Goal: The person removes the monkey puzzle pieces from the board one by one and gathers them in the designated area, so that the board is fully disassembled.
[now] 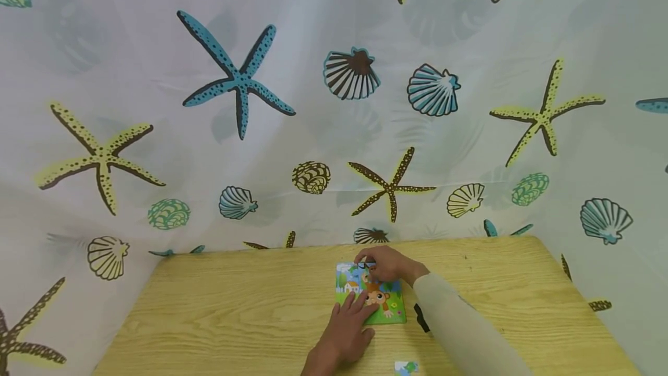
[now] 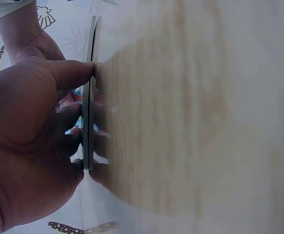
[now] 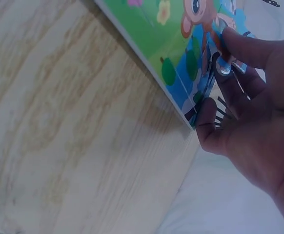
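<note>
A picture puzzle board [image 1: 383, 317] with a cartoon monkey, a house and flowers lies on the table. My left hand [image 1: 348, 329] rests on its near left part with the fingers spread over the picture. In the left wrist view, the thumb touches the near edge of the board [image 2: 88, 126]. At the far side of the board, my right hand [image 1: 388, 264] pinches a puzzle piece [image 3: 220, 48] between thumb and fingers. The right wrist view shows that piece tilted up from the surface, partly covered by the fingertips. Whether it touches its slot is hidden.
A loose puzzle piece [image 1: 406, 368] lies on the wooden table [image 1: 235, 306] near the bottom of the head view. Beside the right forearm is a small black object [image 1: 421, 318], partly hidden. A curtain [image 1: 313, 132] printed with starfish and shells hangs behind the table.
</note>
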`<state>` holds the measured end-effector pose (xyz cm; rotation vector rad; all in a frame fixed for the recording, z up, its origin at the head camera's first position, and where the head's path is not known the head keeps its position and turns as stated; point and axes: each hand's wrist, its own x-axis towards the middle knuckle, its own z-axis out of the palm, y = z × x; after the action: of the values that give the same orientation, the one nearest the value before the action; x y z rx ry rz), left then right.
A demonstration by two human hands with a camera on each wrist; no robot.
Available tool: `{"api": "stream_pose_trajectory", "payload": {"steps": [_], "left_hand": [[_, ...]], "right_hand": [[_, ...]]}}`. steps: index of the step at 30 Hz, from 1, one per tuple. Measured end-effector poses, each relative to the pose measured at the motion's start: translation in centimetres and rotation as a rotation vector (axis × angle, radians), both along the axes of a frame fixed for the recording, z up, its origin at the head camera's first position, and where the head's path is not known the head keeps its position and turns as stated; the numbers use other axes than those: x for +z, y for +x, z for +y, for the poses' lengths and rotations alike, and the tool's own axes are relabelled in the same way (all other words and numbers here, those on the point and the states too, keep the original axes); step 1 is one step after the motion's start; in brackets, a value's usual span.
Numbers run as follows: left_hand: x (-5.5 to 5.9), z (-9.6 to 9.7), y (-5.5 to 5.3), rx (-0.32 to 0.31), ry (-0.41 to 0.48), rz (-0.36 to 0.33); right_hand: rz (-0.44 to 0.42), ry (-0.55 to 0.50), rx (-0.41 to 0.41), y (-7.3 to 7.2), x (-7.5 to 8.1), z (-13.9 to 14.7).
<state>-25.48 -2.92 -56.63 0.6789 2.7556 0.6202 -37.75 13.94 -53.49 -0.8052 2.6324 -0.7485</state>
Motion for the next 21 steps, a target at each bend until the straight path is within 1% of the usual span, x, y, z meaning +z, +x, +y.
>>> {"api": "stream_pose_trajectory", "payload": {"steps": [5, 8, 10, 12, 15, 19, 21], "left_hand": [[0.0, 0.0, -0.1, -0.007, -0.005, 0.013], [0.1, 0.0, -0.1, -0.012, -0.016, 0.016], [0.2, 0.1, 0.0, -0.014, -0.026, 0.02], [0.2, 0.1, 0.0, -0.014, -0.03, 0.023], [0.2, 0.1, 0.0, -0.015, -0.032, 0.025], [0.1, 0.2, -0.1, -0.016, -0.031, 0.026], [0.0, 0.1, -0.1, -0.014, -0.028, 0.022]], "right_hand": [[-0.046, -0.084, -0.015, 0.1, 0.0, 0.3], [-0.091, -0.121, -0.026, -0.1, -0.1, 0.5], [-0.105, -0.137, -0.036, -0.2, -0.3, 0.6], [-0.096, -0.151, -0.047, -0.2, -0.5, 0.8], [-0.056, -0.165, -0.069, 0.0, -0.7, 1.4], [0.005, -0.172, -0.096, 0.7, -0.5, 2.6], [0.015, -0.193, -0.102, 1.2, -0.2, 3.4]]}}
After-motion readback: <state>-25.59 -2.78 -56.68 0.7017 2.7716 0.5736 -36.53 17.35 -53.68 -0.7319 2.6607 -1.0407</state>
